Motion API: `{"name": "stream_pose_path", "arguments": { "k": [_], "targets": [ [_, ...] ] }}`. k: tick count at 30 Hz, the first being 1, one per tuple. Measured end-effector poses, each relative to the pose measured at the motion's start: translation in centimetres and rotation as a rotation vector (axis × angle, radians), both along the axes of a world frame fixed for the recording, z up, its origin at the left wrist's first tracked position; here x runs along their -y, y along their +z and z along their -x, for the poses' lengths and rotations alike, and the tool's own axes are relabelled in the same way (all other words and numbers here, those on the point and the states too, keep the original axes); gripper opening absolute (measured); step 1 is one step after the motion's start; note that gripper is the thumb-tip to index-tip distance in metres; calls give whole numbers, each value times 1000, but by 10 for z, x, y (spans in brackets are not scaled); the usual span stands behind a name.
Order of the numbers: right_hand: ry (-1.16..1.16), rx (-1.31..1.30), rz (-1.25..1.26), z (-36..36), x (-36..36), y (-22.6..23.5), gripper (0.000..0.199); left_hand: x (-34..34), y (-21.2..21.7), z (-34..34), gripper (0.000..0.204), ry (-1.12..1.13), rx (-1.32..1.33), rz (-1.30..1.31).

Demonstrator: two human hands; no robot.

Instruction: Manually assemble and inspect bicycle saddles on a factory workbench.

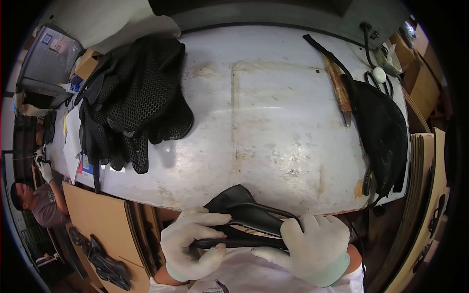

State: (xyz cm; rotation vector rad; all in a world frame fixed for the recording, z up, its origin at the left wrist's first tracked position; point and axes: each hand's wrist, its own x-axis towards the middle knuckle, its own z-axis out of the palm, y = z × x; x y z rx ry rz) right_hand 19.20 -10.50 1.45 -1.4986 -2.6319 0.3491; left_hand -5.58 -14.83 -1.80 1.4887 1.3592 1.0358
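Both my hands wear white gloves and grip one black moulded piece [246,217], shaped like a saddle shell, just below the near edge of the white worktable [273,127]. My left hand [193,241] clasps its left end, fingers curled over the rim. Around the right end, my right hand [315,246] is wrapped, with the thumb underneath. The piece is held close to my body, tilted, with its narrow tip pointing up toward the table.
A heap of black perforated mesh pieces [134,102] lies on the table's left part. A black mesh sheet [383,132], a brown-stained tool [339,90] and scissors [381,78] lie at the right. Cardboard sheets [105,219] lean below. Another person [41,200] works at far left.
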Motion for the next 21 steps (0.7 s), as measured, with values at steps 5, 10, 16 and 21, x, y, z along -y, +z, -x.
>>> {"name": "stream_pose_path", "arguments": {
  "k": [5, 10, 16, 21],
  "targets": [
    [-2, -51, -12, 0, -6, -9, 67, -6, -1, -10, 35, 151, 76, -16],
    [-34, -54, 4, 2, -6, -3, 66, -10, 1, -17, 44, 165, -192, -52],
    [-38, -91, 7, 0, -10, -5, 66, -11, 1, -14, 58, 161, -306, -31],
    [-26, -91, 14, -4, -12, -14, 66, -24, 8, -11, 39, 105, -75, 68]
  ]
}}
